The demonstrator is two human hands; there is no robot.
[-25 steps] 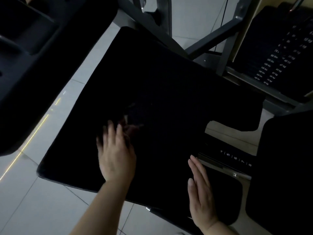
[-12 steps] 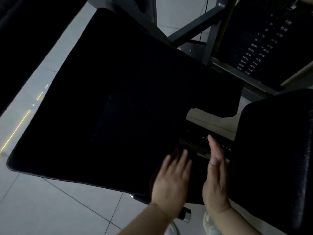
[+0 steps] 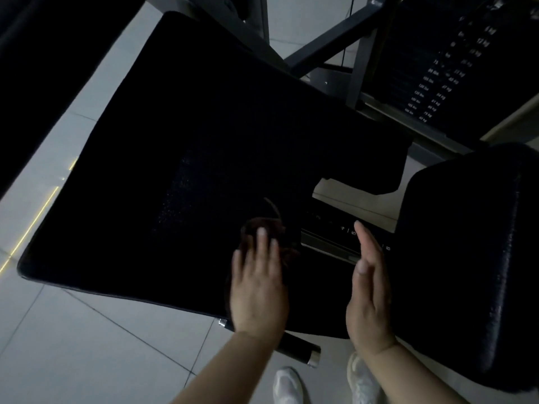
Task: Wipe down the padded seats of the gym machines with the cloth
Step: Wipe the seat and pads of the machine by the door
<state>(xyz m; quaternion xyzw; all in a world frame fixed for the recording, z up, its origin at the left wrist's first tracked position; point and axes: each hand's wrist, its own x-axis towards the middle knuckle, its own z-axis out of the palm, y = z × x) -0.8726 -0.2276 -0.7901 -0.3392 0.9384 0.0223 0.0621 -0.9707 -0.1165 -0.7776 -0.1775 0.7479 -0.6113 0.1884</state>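
Observation:
A wide black padded seat [image 3: 180, 158] fills the middle of the head view. My left hand [image 3: 258, 284] lies flat, fingers straight, on a dark brownish cloth [image 3: 274, 231] at the seat's near right corner. The cloth bunches out past my fingertips. My right hand [image 3: 369, 290] hovers edge-on, fingers straight, in the gap between the seat and a second black pad [image 3: 478, 258] at the right. It holds nothing.
A numbered adjustment rail [image 3: 344, 228] runs under the seat's right edge. The weight stack [image 3: 443, 80] and grey frame bars [image 3: 332, 36] stand at the back right. A chrome-tipped handle [image 3: 300, 349] sticks out below the seat. My white shoes [image 3: 287, 386] stand on the grey tiles.
My left hand slid with the cloth from the seat's middle to its near right corner. My right hand shifted up alongside the rail. The view swung left and closer.

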